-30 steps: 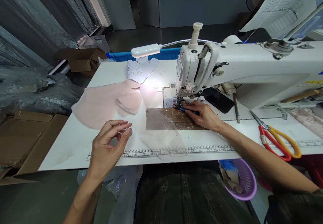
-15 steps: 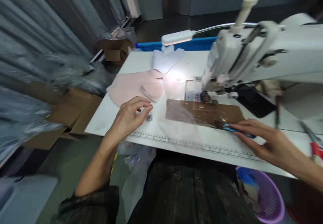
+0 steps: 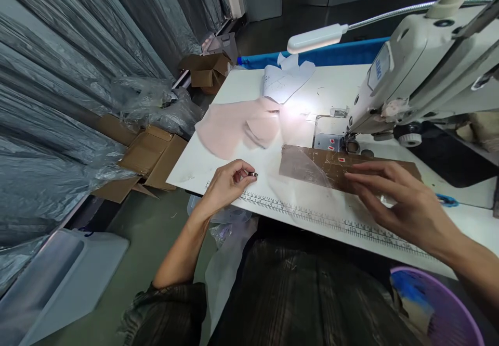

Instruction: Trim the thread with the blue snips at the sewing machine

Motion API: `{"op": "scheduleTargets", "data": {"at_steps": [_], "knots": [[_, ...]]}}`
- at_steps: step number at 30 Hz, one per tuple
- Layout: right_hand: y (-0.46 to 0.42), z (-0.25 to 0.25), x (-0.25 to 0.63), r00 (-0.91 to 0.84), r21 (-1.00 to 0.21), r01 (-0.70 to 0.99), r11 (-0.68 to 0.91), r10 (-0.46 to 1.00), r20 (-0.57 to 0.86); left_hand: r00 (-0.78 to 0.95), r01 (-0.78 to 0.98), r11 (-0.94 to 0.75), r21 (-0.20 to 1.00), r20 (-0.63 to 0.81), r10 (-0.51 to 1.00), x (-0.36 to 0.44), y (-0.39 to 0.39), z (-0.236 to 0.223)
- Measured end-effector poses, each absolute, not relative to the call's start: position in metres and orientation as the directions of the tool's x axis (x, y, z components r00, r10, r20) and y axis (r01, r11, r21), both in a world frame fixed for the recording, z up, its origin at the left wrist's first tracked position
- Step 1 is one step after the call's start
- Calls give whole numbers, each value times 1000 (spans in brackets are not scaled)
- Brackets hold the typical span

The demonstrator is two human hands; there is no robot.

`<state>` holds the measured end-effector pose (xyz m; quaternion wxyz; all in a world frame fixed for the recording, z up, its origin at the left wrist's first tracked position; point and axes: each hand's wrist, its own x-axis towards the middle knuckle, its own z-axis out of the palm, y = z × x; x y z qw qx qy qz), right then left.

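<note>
White tabletop [image 3: 238, 87] with a sewing machine [image 3: 409, 60], a brown strip [image 3: 325, 167], a right hand [image 3: 405, 205] loosely open over it, and a left hand [image 3: 226, 184] pinching a small metal part [image 3: 253, 174], best gripped firmly and low

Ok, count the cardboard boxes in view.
2: a nearer box left of the sewing table, and a farther box by its far left corner. Clear plastic may hide others.

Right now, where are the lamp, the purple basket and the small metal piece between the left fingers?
White lamp [image 3: 314, 39]: head view, middle of its casing.
Purple basket [image 3: 454, 312]: head view, inner wall.
Small metal piece [image 3: 254, 174]: head view, its exposed end.
</note>
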<state>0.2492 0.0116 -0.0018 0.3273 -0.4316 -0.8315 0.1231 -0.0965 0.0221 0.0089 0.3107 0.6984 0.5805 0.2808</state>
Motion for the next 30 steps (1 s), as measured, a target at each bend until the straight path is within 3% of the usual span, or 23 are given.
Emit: {"op": "scheduleTargets", "data": {"at_steps": [4, 8, 11, 14, 20, 30], "knots": [[21, 9, 203, -507, -705, 404, 583, 784, 358, 194, 231, 0, 973, -46, 980, -80, 11, 19], [24, 16, 155, -703, -959, 70, 275, 696, 148, 300, 23, 75, 997, -79, 951, -59, 6, 26], [26, 12, 141, -728, -1000, -1, -14, 685, -9, 287, -8, 86, 996, -81, 955, -51, 6, 26], [29, 9, 149, -663, -987, 35, -158, 735, -141, 234, -40, 110, 993, -98, 967, -50, 9, 22], [33, 16, 172, -475, -999, 52, -15, 879, -38, 216, -206, 231, 951, -186, 959, -45, 14, 14], [34, 18, 167, -340, -984, 9, 179, 926, 165, 211, -399, 328, 856, -263, 942, -38, 16, 6]]}}
